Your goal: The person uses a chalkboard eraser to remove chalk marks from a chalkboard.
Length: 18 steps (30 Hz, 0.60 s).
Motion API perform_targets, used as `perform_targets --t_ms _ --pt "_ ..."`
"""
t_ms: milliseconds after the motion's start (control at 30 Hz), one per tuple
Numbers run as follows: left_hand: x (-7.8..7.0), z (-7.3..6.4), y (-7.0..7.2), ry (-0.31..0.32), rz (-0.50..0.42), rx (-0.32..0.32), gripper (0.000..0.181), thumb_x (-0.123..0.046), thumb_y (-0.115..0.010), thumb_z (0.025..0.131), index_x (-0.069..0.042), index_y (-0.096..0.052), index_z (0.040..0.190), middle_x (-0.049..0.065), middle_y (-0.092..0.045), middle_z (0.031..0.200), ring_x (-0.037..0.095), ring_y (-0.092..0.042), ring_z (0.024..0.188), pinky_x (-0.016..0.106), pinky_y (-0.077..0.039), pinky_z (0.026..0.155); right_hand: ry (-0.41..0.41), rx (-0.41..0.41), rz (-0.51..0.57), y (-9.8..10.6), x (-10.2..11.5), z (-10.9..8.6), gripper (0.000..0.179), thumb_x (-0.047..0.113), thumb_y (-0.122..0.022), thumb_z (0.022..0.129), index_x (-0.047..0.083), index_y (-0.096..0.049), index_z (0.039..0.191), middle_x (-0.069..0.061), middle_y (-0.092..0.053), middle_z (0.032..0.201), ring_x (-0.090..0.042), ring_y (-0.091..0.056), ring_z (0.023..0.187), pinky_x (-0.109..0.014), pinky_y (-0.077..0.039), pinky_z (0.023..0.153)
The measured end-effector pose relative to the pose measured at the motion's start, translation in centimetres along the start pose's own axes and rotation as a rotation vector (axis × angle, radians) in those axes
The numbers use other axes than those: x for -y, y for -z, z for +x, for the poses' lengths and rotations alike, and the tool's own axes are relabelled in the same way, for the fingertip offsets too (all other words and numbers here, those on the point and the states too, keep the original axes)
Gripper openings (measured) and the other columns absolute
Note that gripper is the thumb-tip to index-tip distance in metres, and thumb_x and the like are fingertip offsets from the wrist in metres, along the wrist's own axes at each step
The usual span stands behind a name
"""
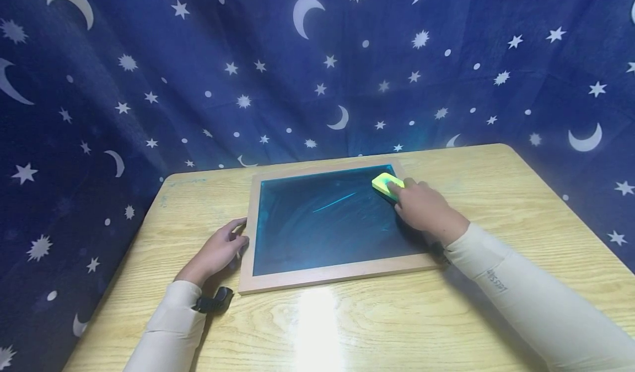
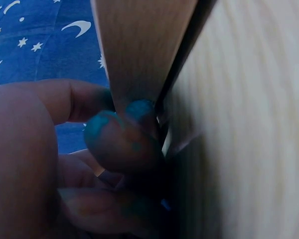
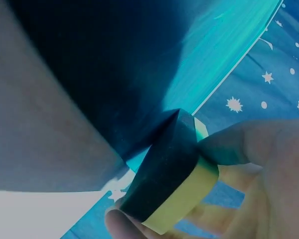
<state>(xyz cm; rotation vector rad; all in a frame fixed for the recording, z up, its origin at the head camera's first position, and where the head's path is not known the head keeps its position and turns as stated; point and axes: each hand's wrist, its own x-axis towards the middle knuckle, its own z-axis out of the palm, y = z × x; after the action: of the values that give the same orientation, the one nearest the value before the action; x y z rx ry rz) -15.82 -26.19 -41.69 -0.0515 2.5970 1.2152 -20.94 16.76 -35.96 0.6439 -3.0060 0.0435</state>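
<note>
A small chalkboard (image 1: 317, 240) in a pale wooden frame (image 1: 342, 273) lies on the table. Its dark surface bears smeared teal dust and one bright teal chalk line (image 1: 333, 203). Near the board's upper right corner, my right hand (image 1: 424, 206) grips a yellow-and-dark chalkboard eraser (image 1: 382, 182). The right wrist view shows the eraser (image 3: 174, 179) pinched between thumb and fingers, its dark side towards the board. My left hand (image 1: 220, 251) rests against the frame's left edge. In the left wrist view, teal dust coats a fingertip (image 2: 97, 124) beside the frame; the lower fingers are in shadow.
The light wooden table (image 1: 496, 195) carries faint teal marks at its far left. A dark blue curtain (image 1: 278, 58) with moons and stars hangs behind it and along both sides. A black wrist strap (image 1: 213, 301) sits on my left sleeve.
</note>
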Motion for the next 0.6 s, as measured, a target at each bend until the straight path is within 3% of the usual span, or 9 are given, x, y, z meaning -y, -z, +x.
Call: perform_targets --t_ms 300,600 --pt "0.1 0.1 0.0 0.007 -0.003 0.001 0.061 -0.023 -0.047 0.100 -0.008 -0.028 0.157 0.006 -0.057 0.079 0.018 -0.053 0.058 0.035 -0.050 0.055 0.024 0.018 0.027 -0.6 1.3 0.6 0.049 0.013 -0.061 0.093 0.003 -0.055 0.141 -0.031 -0.062 0.113 -0.038 -0.061 0.079 -0.054 -0.055 0.073" --pt "0.1 0.1 0.0 0.001 -0.003 -0.003 0.062 -0.022 -0.048 0.100 -0.008 -0.028 0.157 0.006 -0.059 0.080 0.018 -0.054 0.057 0.035 -0.051 0.056 0.115 -0.017 -0.007 -1.3 4.5 0.2 0.051 0.015 -0.065 0.092 0.010 -0.056 0.142 -0.028 -0.061 0.123 -0.038 -0.063 0.085 -0.051 -0.057 0.077"
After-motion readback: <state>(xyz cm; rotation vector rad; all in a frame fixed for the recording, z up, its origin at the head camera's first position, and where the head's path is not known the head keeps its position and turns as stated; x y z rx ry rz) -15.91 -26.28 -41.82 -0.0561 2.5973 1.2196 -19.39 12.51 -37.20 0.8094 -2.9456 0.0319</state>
